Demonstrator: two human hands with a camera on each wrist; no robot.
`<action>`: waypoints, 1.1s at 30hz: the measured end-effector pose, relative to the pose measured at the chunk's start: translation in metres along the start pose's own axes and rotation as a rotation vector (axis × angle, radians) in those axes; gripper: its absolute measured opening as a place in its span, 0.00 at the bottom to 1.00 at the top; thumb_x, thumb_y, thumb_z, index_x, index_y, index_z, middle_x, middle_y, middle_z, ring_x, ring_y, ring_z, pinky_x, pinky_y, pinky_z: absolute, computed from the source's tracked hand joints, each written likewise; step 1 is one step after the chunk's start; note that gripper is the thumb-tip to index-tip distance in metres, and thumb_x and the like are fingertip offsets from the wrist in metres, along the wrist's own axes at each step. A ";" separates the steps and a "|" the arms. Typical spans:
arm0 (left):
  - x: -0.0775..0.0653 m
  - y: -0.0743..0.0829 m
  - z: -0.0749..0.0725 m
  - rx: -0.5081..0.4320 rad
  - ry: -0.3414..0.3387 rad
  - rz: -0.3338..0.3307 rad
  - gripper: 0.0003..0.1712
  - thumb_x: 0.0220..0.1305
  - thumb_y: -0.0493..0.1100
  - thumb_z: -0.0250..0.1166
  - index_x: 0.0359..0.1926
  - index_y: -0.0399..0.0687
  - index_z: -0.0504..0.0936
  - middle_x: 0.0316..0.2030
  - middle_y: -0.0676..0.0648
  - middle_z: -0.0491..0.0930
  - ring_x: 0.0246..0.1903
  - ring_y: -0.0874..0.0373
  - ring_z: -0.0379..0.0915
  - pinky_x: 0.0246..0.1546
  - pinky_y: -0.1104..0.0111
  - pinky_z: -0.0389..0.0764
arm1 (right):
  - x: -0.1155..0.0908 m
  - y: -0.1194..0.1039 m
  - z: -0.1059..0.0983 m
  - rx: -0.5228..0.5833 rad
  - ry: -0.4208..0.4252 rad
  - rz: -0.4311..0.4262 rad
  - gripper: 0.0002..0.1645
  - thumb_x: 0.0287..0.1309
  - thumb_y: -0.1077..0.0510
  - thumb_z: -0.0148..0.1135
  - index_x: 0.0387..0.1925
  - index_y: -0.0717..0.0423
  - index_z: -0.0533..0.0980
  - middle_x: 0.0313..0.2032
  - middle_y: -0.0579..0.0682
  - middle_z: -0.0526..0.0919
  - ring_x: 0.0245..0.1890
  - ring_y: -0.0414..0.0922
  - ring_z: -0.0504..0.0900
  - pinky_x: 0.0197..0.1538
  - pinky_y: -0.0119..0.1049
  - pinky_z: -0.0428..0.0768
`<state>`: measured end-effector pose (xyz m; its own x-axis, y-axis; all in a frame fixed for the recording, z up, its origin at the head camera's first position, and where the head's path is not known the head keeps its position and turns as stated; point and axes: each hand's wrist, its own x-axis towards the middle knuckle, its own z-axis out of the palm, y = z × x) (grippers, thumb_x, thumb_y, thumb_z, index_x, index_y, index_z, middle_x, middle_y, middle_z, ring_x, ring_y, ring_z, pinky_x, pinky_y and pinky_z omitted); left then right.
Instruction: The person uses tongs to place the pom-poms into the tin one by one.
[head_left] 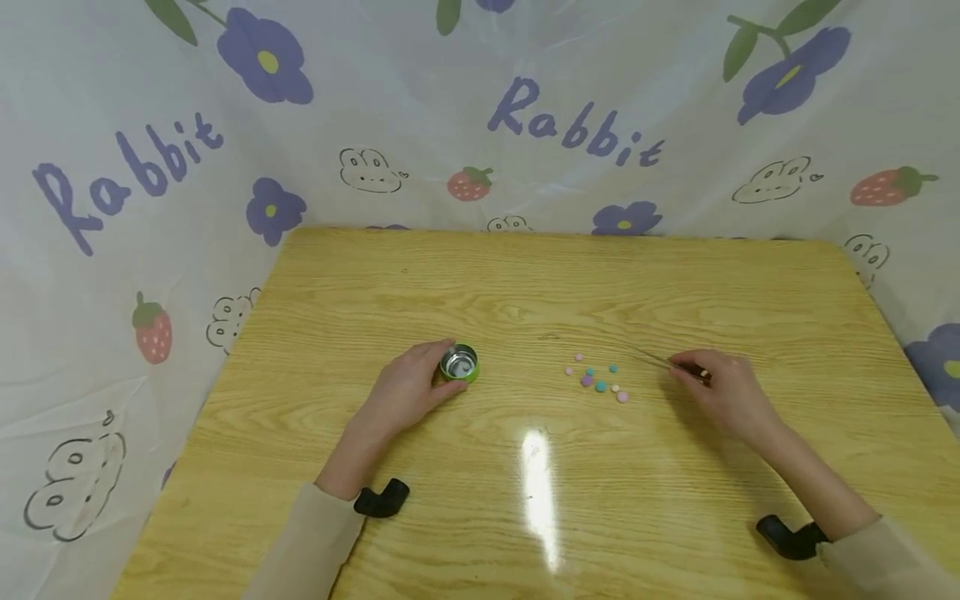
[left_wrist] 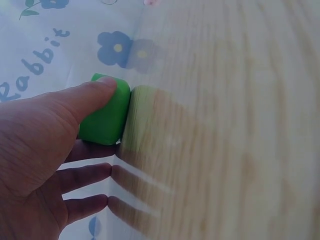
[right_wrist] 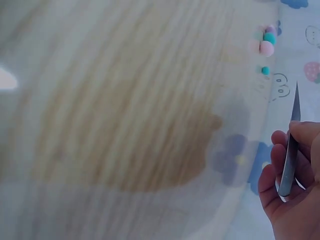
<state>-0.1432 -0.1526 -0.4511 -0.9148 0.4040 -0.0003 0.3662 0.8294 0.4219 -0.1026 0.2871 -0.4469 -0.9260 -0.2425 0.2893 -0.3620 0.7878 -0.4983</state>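
My left hand (head_left: 411, 385) grips a small round green tin (head_left: 469, 377) that stands on the table, its silvery inside facing up. In the left wrist view the thumb presses one side of the green tin (left_wrist: 106, 112), and the other fingertips reach down to the tabletop. My right hand (head_left: 731, 392) pinches a pair of thin metal tweezers (head_left: 651, 357), their tips pointing left, above the table. The tweezers (right_wrist: 291, 150) show grey and pointed in the right wrist view. Between the hands lie several small beads (head_left: 601, 387), pink, purple, blue and cream.
A wooden table (head_left: 450, 275) with a glossy surface carries everything. White cloth (head_left: 420, 100) printed with flowers, strawberries and lettering hangs behind it and at the sides. Bright light reflects off the tabletop near the front. Black camera mounts (head_left: 382, 498) sit at both wrists.
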 end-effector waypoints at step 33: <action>-0.001 -0.003 0.000 0.002 0.013 0.024 0.39 0.66 0.55 0.72 0.70 0.37 0.73 0.61 0.36 0.78 0.61 0.40 0.75 0.59 0.47 0.77 | -0.010 0.004 0.005 -0.034 -0.079 -0.005 0.08 0.60 0.68 0.71 0.42 0.63 0.86 0.37 0.55 0.88 0.32 0.47 0.85 0.31 0.39 0.81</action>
<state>-0.1435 -0.1555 -0.4524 -0.9079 0.4185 0.0213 0.3881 0.8206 0.4196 -0.0958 0.2899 -0.4562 -0.9304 -0.2892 0.2251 -0.3636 0.8052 -0.4685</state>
